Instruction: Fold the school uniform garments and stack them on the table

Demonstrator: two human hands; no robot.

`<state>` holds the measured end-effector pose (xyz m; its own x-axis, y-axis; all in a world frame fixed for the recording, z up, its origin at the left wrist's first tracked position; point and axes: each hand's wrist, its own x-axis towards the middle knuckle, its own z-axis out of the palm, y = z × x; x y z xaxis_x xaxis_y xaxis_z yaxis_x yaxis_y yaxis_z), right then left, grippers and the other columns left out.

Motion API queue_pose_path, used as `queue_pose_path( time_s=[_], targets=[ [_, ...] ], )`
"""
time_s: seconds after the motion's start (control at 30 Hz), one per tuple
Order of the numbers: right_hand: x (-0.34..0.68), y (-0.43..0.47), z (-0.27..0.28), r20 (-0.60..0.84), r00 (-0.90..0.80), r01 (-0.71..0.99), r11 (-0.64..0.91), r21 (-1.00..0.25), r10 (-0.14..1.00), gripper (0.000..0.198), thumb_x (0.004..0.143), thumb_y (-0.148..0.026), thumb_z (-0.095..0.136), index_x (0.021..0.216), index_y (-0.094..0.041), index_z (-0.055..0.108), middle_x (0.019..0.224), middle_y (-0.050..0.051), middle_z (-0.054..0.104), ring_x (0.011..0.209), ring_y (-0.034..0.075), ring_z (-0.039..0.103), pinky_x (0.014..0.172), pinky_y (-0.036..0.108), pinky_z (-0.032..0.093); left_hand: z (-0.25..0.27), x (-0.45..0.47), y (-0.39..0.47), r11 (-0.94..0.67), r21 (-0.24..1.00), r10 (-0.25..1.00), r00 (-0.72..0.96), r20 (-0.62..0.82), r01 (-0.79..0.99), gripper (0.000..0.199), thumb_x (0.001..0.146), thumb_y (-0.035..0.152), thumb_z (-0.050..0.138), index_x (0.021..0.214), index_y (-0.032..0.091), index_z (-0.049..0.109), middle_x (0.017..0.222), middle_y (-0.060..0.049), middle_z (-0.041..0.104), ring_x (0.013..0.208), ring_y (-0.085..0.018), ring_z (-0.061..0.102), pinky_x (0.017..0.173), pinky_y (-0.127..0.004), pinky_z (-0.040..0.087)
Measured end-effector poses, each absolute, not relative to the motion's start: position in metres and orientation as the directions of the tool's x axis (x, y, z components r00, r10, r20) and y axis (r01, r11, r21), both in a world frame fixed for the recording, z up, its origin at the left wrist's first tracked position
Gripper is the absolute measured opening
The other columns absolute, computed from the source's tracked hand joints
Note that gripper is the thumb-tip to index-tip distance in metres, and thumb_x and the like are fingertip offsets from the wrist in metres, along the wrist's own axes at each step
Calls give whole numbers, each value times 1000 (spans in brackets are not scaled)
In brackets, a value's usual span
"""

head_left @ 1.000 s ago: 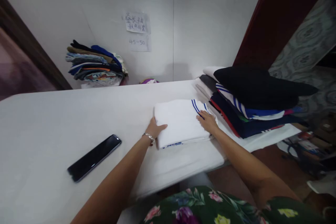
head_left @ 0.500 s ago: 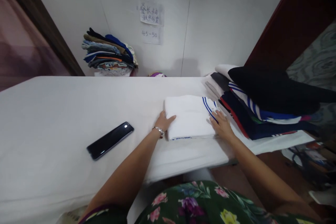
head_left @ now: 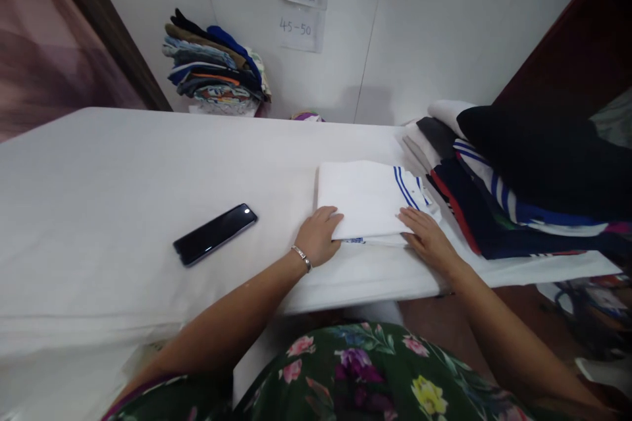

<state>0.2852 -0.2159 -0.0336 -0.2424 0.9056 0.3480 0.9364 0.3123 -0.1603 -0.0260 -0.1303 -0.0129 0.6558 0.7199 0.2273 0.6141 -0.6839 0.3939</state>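
A folded white garment (head_left: 365, 200) with blue stripes at its right end lies on the white-covered table. My left hand (head_left: 318, 237), wearing a silver bracelet, is at its front left corner, fingers over the top and thumb by the front edge. At the front right corner, my right hand (head_left: 428, 237) grips in the same way, fingertips on the fabric near the stripes. Small blue print shows along the lower layer between my hands. The undersides of both hands are hidden.
A black phone (head_left: 216, 234) lies left of my hands. To the right stands a pile of dark and striped folded clothes (head_left: 494, 217). Another clothes stack (head_left: 214, 66) rises at the table's far edge, below handwritten paper signs (head_left: 302, 29) on the wall.
Both hands have shifted from the garment's sides to its front corners and closed on its front edge. The camera view has tilted down a little.
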Motion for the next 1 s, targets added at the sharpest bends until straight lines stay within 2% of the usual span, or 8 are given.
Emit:
queue_pose_path(
  time_s=[0.1, 0.27, 0.53, 0.67, 0.77, 0.87, 1.0],
  targets=[
    [293, -218, -40, 331, -238, 938, 305, -167, 913, 54, 87, -22, 45, 141, -22, 42, 148, 7, 40, 140, 21, 29, 112, 48, 26, -14, -28, -127, -702, 378, 706, 663, 250, 604, 54, 71, 7, 55, 123, 19, 57, 134, -11, 51, 127, -26, 42, 103, -42, 42],
    [293, -223, -44, 299, -241, 940, 299, -167, 923, 58, 82, -16, 44, 140, -23, 43, 150, 6, 37, 142, 22, 26, 113, 50, 23, -14, -32, -127, -654, 366, 750, 630, 201, 662, 57, 69, 1, 51, 122, 22, 58, 133, -9, 51, 128, -26, 41, 96, -40, 48],
    [294, -225, -47, 336, -277, 923, 346, -167, 900, 60, 82, -14, 43, 141, -27, 41, 150, 5, 37, 142, 22, 26, 112, 51, 24, -27, -41, -124, -702, 342, 706, 675, 214, 625, 56, 68, 1, 52, 121, 18, 57, 126, -11, 54, 119, -26, 47, 98, -42, 45],
    [294, -225, -49, 384, -305, 912, 383, -144, 871, 64, 81, -13, 43, 143, -29, 37, 150, 5, 37, 140, 24, 29, 110, 52, 26, -17, -50, -121, -742, 363, 654, 728, 207, 563, 51, 72, 9, 58, 121, 18, 57, 126, -11, 55, 119, -25, 48, 101, -40, 44],
    [294, -223, -52, 414, -317, 909, 398, -123, 853, 66, 81, -14, 44, 144, -30, 35, 149, 5, 39, 139, 25, 31, 109, 52, 28, 1, -56, -113, -739, 437, 623, 766, 156, 512, 41, 78, 31, 64, 117, 18, 60, 124, -10, 59, 117, -24, 52, 100, -39, 44],
    [293, -222, -54, 437, -319, 911, 399, -102, 841, 65, 81, -15, 45, 144, -31, 35, 148, 5, 40, 139, 25, 32, 109, 51, 29, 16, -52, -89, -653, 531, 691, 711, 128, 540, 41, 84, 47, 56, 113, 19, 63, 120, -7, 63, 111, -22, 57, 98, -37, 45],
    [293, -221, -57, 443, -309, 920, 382, -83, 842, 65, 80, -15, 46, 143, -31, 36, 149, 4, 39, 139, 25, 32, 110, 50, 29, 18, -20, -30, -496, 603, 837, 530, 140, 624, 38, 87, 42, 51, 115, 18, 63, 125, -7, 61, 117, -21, 54, 104, -33, 39]
  ],
)
